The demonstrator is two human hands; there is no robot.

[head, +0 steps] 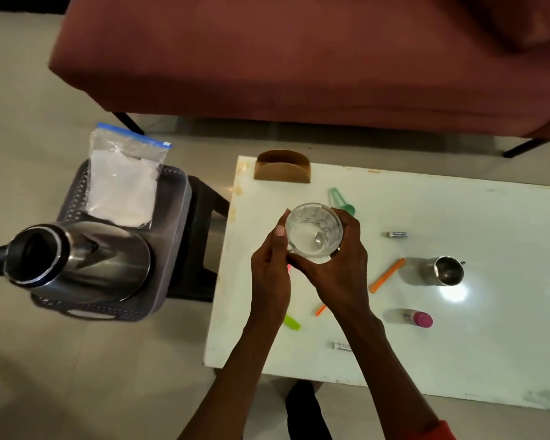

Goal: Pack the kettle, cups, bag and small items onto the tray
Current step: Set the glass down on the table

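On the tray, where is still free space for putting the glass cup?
On the tray, the bare strip along its right wall, beside the bag and the kettle, is free. The kettle crowds the near end, the bag the far end. Both hands hold the glass cup.

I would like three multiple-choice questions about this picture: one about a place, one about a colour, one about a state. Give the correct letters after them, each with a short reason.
1. Where does the kettle stand?
A. on the white table
B. on the grey tray
C. on the sofa

2. What colour is the cap of the small bottle lying on the white table?
A. pink
B. blue
C. black

3. What is happening with the glass cup?
A. it lies tipped over on the floor
B. it stands alone on the tray
C. both hands hold it above the table

Answers:
1. B: the kettle stands on the grey tray, next to the bag.
2. A: the bottle's cap is pink.
3. C: the left hand and the right hand are curled round the cup.
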